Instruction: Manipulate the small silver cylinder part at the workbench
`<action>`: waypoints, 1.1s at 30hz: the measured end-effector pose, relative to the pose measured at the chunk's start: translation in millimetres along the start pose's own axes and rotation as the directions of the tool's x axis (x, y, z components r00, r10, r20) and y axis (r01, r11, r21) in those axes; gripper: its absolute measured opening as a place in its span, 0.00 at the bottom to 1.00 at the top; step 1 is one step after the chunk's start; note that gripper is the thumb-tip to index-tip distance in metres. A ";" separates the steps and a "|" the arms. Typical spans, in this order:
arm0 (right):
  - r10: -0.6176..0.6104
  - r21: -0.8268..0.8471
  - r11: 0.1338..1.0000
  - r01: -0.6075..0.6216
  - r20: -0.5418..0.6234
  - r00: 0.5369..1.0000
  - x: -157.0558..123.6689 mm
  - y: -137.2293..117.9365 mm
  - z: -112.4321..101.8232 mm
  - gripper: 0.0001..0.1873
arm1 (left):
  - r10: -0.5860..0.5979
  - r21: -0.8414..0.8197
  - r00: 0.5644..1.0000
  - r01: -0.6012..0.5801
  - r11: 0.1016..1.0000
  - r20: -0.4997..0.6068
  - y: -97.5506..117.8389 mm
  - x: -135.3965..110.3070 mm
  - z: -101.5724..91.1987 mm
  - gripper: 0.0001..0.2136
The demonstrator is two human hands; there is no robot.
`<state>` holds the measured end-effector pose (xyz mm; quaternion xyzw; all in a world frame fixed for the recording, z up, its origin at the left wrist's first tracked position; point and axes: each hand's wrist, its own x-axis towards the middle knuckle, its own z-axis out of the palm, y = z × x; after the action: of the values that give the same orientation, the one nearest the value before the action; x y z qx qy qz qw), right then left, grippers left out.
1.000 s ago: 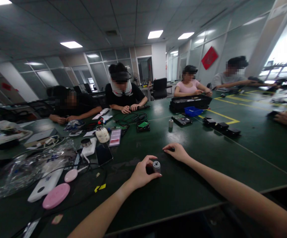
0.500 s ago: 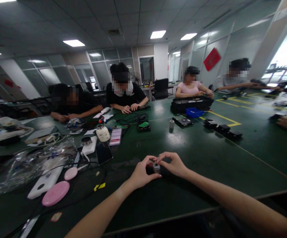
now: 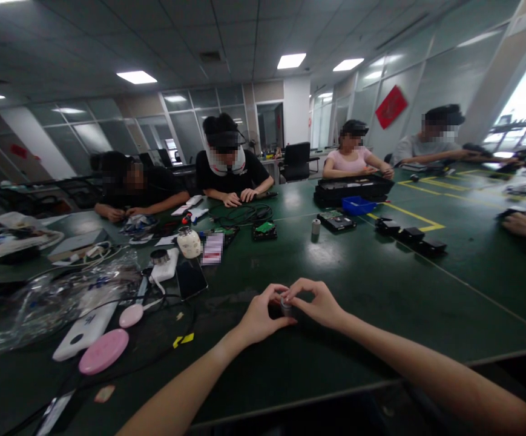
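A small silver metal cylinder (image 3: 286, 308) stands upright on the green table between my hands. My left hand (image 3: 257, 316) is curled around its left side, thumb near its base and fingers at its upper end. From the right, my right hand (image 3: 319, 301) reaches over with thumb and fingertips pinched together at the cylinder's top. Those fingertips partly cover the top, so whatever lies between them is too small to make out. Farther back on the table stands a second, similar metal cylinder (image 3: 316, 227).
Left of my hands lie a black phone (image 3: 191, 278), a pink oval object (image 3: 104, 351), a white case (image 3: 85, 332) and clear plastic bags (image 3: 63, 303). Beyond are a hard drive (image 3: 336, 220), a blue tray (image 3: 358, 206) and black blocks (image 3: 411, 235). Several people sit around the table.
My right fingertips now cover more of the cylinder's top. My left hand keeps its place around the cylinder, and the camera view has shifted slightly.
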<state>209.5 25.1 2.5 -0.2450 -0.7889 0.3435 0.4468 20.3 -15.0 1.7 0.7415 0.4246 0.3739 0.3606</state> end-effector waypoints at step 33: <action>0.228 0.006 0.974 -0.228 -0.020 0.973 4.8 16.1 -9.4 0.26 | 0.076 0.175 0.977 -0.041 0.984 -0.200 2.8 -2.0 3.3 0.15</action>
<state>216.6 41.8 -3.8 -0.3367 -0.7503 0.3913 0.4129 23.4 -18.5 2.1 0.7391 0.4677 0.4217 0.2391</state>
